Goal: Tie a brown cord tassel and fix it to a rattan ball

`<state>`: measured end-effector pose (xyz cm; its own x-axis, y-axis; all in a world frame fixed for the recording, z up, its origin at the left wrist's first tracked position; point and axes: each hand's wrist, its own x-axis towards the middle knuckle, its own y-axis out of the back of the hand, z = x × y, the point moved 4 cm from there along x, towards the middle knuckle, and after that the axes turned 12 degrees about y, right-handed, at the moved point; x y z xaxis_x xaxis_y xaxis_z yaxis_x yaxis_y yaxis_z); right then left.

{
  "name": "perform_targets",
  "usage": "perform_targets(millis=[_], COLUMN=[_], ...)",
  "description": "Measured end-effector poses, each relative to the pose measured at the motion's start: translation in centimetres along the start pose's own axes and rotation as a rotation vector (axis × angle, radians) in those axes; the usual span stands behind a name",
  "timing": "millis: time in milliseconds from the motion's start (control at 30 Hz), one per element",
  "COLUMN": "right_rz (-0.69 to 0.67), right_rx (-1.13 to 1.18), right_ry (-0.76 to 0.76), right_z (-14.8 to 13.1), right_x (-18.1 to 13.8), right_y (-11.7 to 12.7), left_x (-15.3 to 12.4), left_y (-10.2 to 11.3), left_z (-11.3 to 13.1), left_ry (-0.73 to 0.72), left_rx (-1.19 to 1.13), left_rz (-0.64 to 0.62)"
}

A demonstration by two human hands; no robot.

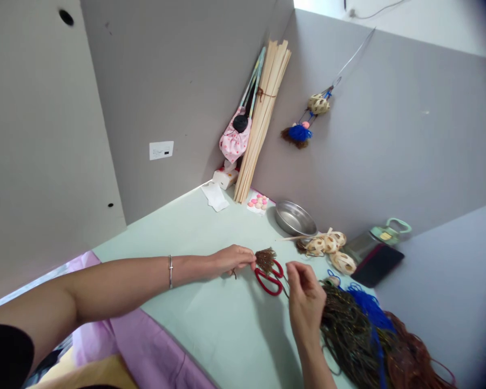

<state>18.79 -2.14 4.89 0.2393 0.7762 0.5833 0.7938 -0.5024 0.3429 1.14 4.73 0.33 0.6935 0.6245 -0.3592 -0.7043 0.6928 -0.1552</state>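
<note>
My left hand [233, 258] is closed in a pinch on a small brown tassel [265, 259], holding it just above the pale green table [210, 237]. Close to the tassel's right, my right hand [305, 300] has its fingertips pinched together on something too thin to make out, perhaps a thread. Red-handled scissors [269, 279] lie on the table between the two hands. A heap of brown and blue cords [360, 329] sits right of my right wrist.
A steel bowl [295, 218], woven balls [330, 246], a dark phone [377, 265] and a green bottle [389, 231] lie behind the hands. Bamboo strips [263, 116] and a pink pouch [235, 140] lean in the corner. A tasselled ornament [308, 121] hangs on the wall. Purple cloth [146, 346] covers the near edge.
</note>
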Motion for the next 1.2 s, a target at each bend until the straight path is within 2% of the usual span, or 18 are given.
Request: perform_targets(millis=[67,167,367,467,533,600,700,767,833,967,1067,1200], right_rz=[-0.177,-0.321,-0.236,-0.092,-0.029,-0.08,-0.311,-0.412,-0.391,-0.184,-0.122,-0.228], right_rx=[-0.038,0.003,0.128,0.146,0.156,0.226,0.315,0.313,0.305,0.326,0.417,0.486], right_ry=[0.092,0.067,-0.093,-0.191,-0.202,-0.186,-0.196,-0.214,-0.228,-0.306,-0.402,-0.452], right_z=[-1.0,-1.1,0.5,1.5,1.6,1.1,0.2,-0.1,0.1,1.6,2.6,2.8], right_x=[-0.3,-0.7,-0.5,-0.3,-0.3,-0.5,-1.1,-1.2,-0.9,0.0,-0.1,-0.8], right_y=[-1.4,-2.8,-2.3,-1.4,-1.1,-1.7,-3.1,-3.6,-3.1,-1.3,-1.2,-2.7], left_x=[0.0,-0.1,-0.2,-0.1,-0.1,-0.1,-0.3,-0.2,0.0,0.3,0.1,-0.4], left_y=[-0.3,-0.9,-0.6,-0.2,-0.3,-0.6,-1.3,-1.3,-0.7,1.5,2.2,1.5], left_z=[-0.2,-0.4,-0.1,-0.1,-0.2,-0.4,-0.5,-0.4,-0.1,1.2,2.0,2.3], left_ry=[-0.004,-0.021,-0.005,0.021,0.035,0.046,0.051,0.036,-0.012,-0.202,-0.309,-0.342], left_rx=[0.02,0.04,-0.013,-0.086,-0.143,-0.176,-0.142,-0.06,0.068,0.256,0.122,-0.221], left_rz=[-0.007,-0.055,-0.089,-0.106,-0.11,-0.119,-0.181,-0.22,-0.191,-0.005,0.089,-0.024])
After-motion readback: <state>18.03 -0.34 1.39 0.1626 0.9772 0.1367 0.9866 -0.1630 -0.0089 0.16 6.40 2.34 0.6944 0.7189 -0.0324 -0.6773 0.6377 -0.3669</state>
